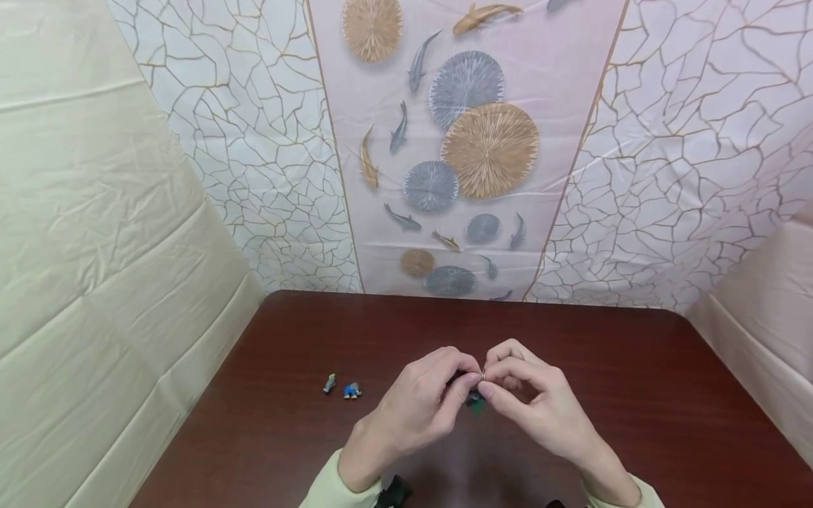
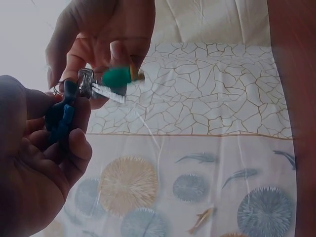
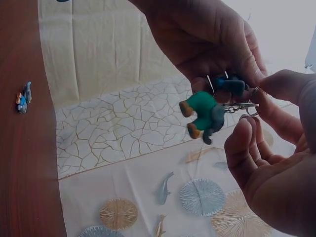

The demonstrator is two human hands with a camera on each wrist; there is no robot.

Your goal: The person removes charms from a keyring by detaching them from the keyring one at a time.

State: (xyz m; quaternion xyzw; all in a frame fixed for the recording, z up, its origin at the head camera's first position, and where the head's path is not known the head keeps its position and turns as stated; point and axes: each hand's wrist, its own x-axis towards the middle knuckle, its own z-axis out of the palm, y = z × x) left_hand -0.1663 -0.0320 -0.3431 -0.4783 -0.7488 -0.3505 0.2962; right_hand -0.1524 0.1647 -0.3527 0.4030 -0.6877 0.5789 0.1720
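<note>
Above the table, my left hand [image 1: 422, 402] holds a dark blue piece [image 3: 232, 87] between its fingers. Opposite it, my right hand [image 1: 543, 402] pinches a thin metal key ring [image 3: 256, 92] at that piece's end. From the metal parts dangles a small figurine [image 3: 201, 109] with a green body, brownish-orange feet and a grey part, joined by a short chain [image 3: 232, 108]. In the left wrist view the green figurine [image 2: 116, 77] hangs beside a metal clasp [image 2: 86, 83] and is blurred. Fingers cover much of the dark blue piece, so its kind is unclear.
Two more small figurines lie left on the dark red-brown table [image 1: 286, 451]: a grey one with a yellowish top [image 1: 329, 383] and a blue one [image 1: 352, 390]. Patterned cloth [image 1: 267, 176] hangs behind the table, with plain cream cloth [image 1: 95, 282] at the left.
</note>
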